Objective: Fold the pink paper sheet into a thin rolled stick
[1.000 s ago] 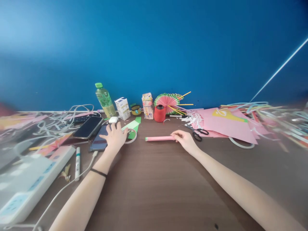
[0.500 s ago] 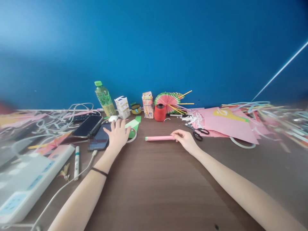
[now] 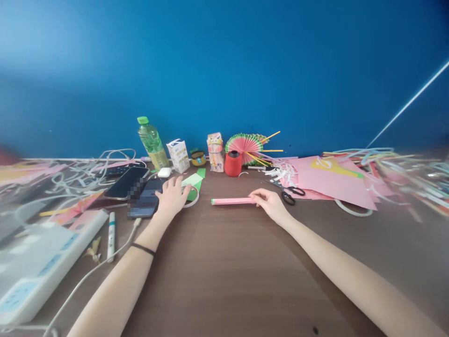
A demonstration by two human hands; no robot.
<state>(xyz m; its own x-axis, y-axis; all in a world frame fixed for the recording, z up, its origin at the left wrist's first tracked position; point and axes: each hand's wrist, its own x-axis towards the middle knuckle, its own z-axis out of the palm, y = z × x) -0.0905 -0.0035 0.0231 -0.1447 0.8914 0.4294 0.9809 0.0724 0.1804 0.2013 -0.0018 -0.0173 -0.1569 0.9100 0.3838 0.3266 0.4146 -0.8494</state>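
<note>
My right hand [image 3: 269, 204] pinches one end of a narrow pink folded paper strip [image 3: 231, 201], its far end edged in green. The strip points left, just over the brown table. My left hand [image 3: 171, 194] reaches over a white ring [image 3: 191, 202], perhaps a tape roll, and lies beside a dark smartphone [image 3: 145, 206]. Its fingers are apart, and I see nothing held in them. Whether they touch the ring is hidden. Green paper pieces [image 3: 192, 182] lie just beyond these fingers. Black-handled scissors [image 3: 288, 197] rest right of my right hand.
Along the blue wall stand a green-capped bottle [image 3: 154, 147], a white carton [image 3: 178, 157], a red thread spool [image 3: 233, 164] and a pleated paper fan [image 3: 243, 144]. Pink paper sheets [image 3: 333, 185] lie at right. A power strip [image 3: 52, 262], cables and a marker [image 3: 111, 236] occupy the left.
My left hand's fingers have drawn in slightly, closer together and lower, uncovering the white case behind them. The right hand and paper strip stay put.
</note>
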